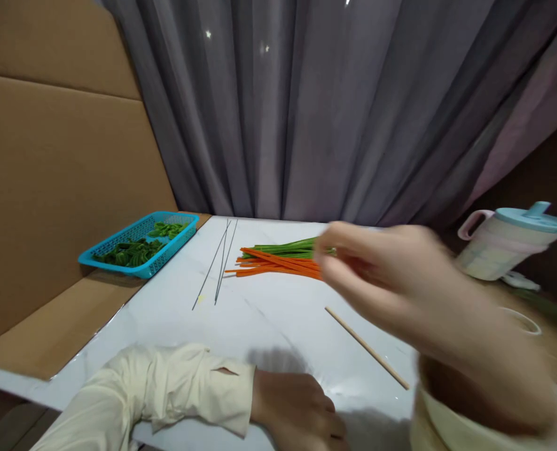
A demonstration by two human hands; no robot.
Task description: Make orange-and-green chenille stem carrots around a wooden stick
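Note:
My right hand point(376, 269), blurred by motion, is raised over the right side of the table. Its thumb and index finger come together in a pinch, and I cannot make out anything between them. Behind the fingertips lie a bundle of orange fuzzy craft stems point(278, 264) and some green stems point(282, 247), their right ends hidden by the hand. My left hand point(301, 410) rests low at the near edge with its fingers curled; whatever is in them is hidden. A thin wooden stick point(367, 347) lies slantwise between the hands.
Several thin dark wires point(222, 263) lie left of the stems on the white tabletop point(259, 319). A blue basket point(149, 270) with green leaf-like pieces stands at the left by a cardboard panel point(62, 175). At the right is a lidded cup point(504, 244). Grey curtains point(306, 113) hang behind.

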